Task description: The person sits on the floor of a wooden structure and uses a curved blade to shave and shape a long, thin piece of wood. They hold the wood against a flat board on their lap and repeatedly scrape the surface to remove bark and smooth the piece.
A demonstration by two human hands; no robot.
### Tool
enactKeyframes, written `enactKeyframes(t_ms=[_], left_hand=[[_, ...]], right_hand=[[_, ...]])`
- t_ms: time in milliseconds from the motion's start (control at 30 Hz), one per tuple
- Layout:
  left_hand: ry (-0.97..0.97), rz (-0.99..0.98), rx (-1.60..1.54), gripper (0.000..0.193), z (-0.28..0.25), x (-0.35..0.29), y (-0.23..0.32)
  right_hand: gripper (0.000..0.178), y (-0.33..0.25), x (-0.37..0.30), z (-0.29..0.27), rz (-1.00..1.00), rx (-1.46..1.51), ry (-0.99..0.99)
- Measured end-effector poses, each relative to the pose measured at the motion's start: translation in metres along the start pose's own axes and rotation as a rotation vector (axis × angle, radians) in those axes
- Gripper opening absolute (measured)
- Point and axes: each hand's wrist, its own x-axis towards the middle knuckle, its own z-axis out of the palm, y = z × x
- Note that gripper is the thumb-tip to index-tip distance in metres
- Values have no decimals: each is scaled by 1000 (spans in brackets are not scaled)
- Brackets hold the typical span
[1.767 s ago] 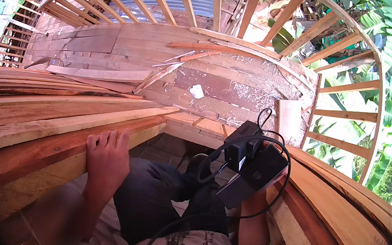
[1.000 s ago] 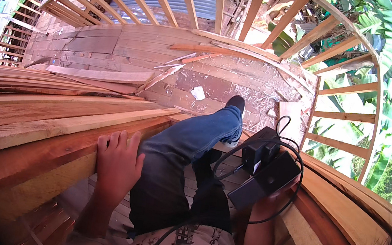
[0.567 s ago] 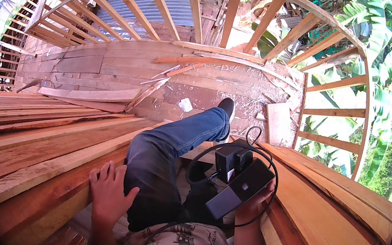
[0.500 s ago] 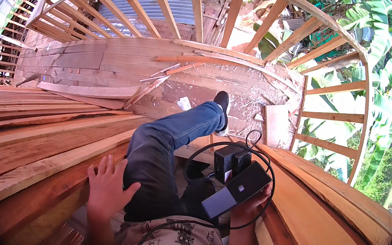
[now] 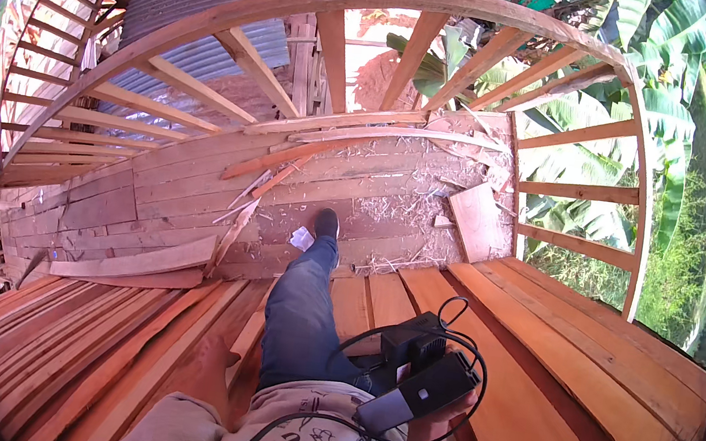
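Observation:
In my right hand is a black and grey box-shaped electronic device, gripped from its right side and tilted over my lap. A second black box with a ribbed side sits against it. A black cable loops around both and runs across my shirt. My left hand rests on the stacked wooden planks at my left, thumb apart and holding nothing; its fingertips are hard to make out. My jeans-clad leg stretches forward between the hands, ending in a dark shoe.
More broad planks lie at my right. Beyond them, a board floor carries wood shavings, offcuts and a loose short board. A curved wooden railing encloses the floor, with corrugated metal sheets and banana leaves outside.
My view has shifted and tilted. My left hand has moved from beside my thigh onto the planks farther left. The device stays in my right hand, now lower and closer to my body.

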Motion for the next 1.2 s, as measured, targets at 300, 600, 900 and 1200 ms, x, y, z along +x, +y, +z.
enactKeyframes(t_ms=[300, 600, 900, 1200], left_hand=[[1446, 1110, -756, 50, -433, 34, 208], [857, 1192, 6, 78, -608, 94, 214], [676, 1126, 82, 69, -609, 100, 236], [795, 1160, 25, 67, -604, 109, 233]], right_hand=[[74, 33, 109, 73, 61, -5, -18], [73, 67, 185, 154, 171, -81, -37], [72, 70, 292, 230, 188, 44, -255], [73, 77, 299, 266, -23, 92, -184]])
